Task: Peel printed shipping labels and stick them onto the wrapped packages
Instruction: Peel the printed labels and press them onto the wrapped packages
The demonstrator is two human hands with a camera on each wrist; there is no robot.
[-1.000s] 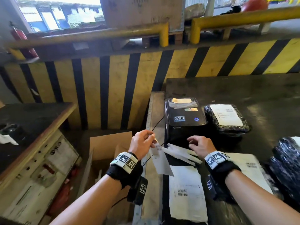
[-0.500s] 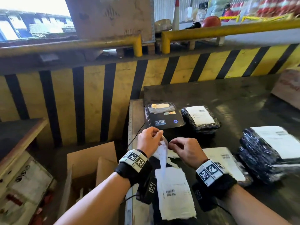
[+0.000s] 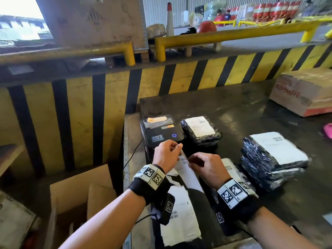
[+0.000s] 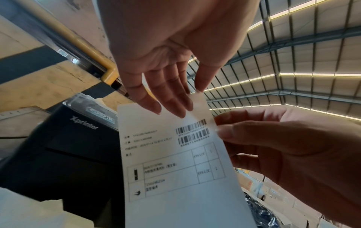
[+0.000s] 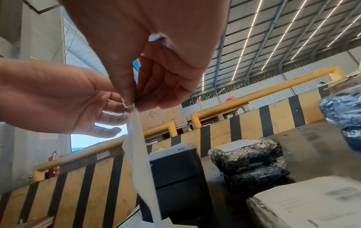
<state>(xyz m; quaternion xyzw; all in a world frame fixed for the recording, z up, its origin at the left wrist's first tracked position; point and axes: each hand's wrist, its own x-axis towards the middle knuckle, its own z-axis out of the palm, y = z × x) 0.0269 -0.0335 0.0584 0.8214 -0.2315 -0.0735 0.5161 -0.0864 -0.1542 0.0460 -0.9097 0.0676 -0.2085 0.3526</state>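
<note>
A white printed shipping label (image 3: 186, 169) hangs upright between my two hands in front of the black label printer (image 3: 159, 132). My left hand (image 3: 167, 153) pinches its top edge between fingers and thumb; in the left wrist view the label (image 4: 175, 154) shows barcodes and a table. My right hand (image 3: 203, 164) pinches the label's upper right edge with thumb and fingertips (image 5: 134, 101), the label (image 5: 140, 154) seen edge-on. Black wrapped packages carry labels: one beside the printer (image 3: 200, 131), a stack at the right (image 3: 273, 159), and one behind my right wrist (image 3: 231, 169).
White sheets (image 3: 179, 212) lie on the dark table (image 3: 242, 108) below my hands. An open cardboard box (image 3: 80, 194) stands on the floor at the left. A taped carton (image 3: 303, 90) sits at the table's far right. A yellow-black striped barrier (image 3: 115, 105) runs behind.
My right hand left the scraps on the table and took hold of the label that my left hand held. The head view has swung right and both hands now sit close together.
</note>
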